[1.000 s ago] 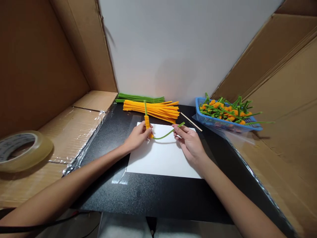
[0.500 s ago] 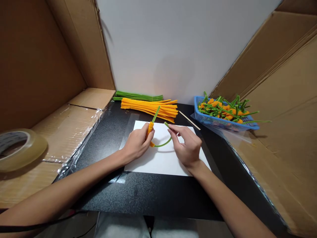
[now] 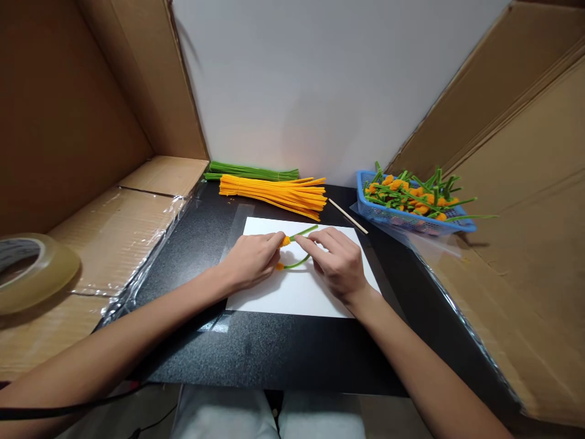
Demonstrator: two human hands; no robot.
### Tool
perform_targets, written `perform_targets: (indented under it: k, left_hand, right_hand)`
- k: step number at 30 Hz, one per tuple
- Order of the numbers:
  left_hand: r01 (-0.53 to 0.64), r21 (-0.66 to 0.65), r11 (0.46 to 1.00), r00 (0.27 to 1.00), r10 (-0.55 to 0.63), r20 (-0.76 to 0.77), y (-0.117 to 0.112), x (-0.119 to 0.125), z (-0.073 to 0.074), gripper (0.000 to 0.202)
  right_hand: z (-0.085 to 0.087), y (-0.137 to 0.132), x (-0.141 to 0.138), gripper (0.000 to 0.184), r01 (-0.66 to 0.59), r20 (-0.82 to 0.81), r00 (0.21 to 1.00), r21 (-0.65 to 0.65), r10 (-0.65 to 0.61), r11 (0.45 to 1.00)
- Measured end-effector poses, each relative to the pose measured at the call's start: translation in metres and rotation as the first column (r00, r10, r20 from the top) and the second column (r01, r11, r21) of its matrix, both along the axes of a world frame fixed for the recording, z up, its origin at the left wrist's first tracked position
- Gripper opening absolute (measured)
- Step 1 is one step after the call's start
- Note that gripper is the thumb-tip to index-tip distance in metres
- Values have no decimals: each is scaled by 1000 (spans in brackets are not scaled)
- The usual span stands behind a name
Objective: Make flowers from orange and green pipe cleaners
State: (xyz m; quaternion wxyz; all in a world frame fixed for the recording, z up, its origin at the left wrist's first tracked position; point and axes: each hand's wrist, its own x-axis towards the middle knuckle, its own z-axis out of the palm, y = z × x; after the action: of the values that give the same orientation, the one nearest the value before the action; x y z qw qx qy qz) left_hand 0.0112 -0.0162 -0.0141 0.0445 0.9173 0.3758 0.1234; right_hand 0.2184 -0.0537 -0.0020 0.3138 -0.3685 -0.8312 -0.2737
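My left hand (image 3: 251, 259) is closed round a small orange coil (image 3: 285, 241) wound on a green pipe cleaner (image 3: 299, 263). The green stem loops under the coil and its free end pokes out toward the upper right. My right hand (image 3: 336, 259) pinches the stem right beside the coil, fingertips touching those of the left. Both hands rest low over a white sheet of paper (image 3: 297, 292) on the black tabletop (image 3: 274, 350).
A bundle of orange pipe cleaners (image 3: 274, 194) and green ones (image 3: 251, 172) lie at the back. A thin wooden stick (image 3: 348, 216) lies beside a blue basket (image 3: 414, 221) of finished orange-and-green pieces at right. A tape roll (image 3: 31, 271) sits far left. Cardboard walls enclose both sides.
The hands have come together: the right hand has slid along the green stem to the coil. The coil has tipped from upright to nearly flat, lower over the paper.
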Motion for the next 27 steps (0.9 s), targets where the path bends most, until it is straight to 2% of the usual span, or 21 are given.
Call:
perform_targets:
  k: [4, 6, 8, 11, 14, 16, 19, 23, 27]
  left_hand:
    - [102, 9, 995, 993, -102, 51, 2, 1, -6, 16]
    - [96, 2, 995, 991, -96, 94, 5, 1, -10, 17]
    - [30, -21, 999, 988, -27, 150, 7, 1, -14, 17]
    - [-73, -56, 996, 971, 84, 225, 9, 2, -19, 18]
    - [-121, -54, 991, 926, 132, 354, 8, 4, -24, 16]
    - [-118, -23, 993, 865, 114, 489, 8, 5, -26, 26]
    - [-89, 54, 995, 779, 36, 626, 8, 4, -26, 29]
    - [-43, 192, 980, 768, -91, 633, 9, 2, -19, 12]
    - [0, 267, 964, 750, -176, 638, 9, 3, -15, 10]
  right_hand:
    - [-2, 0, -2, 29, -112, -71, 992, -75, 107, 991]
    - [-6, 0, -4, 21, -160, -197, 972, -153, 128, 975]
    - [-11, 0, -8, 15, -171, -378, 923, -248, 67, 954]
    - [-16, -2, -15, 29, -182, -580, 810, -388, -86, 904]
    - [-18, -3, -19, 16, -213, -665, 726, -461, -176, 862]
    - [-16, -4, -20, 8, -195, -684, 706, -440, -186, 877]
    - [-13, -3, -17, 9, -122, -661, 735, -346, -150, 930]
    - [-10, -1, -10, 14, -47, -536, 841, -217, -78, 975]
    - [-10, 0, -6, 18, -33, -394, 919, -120, -17, 992]
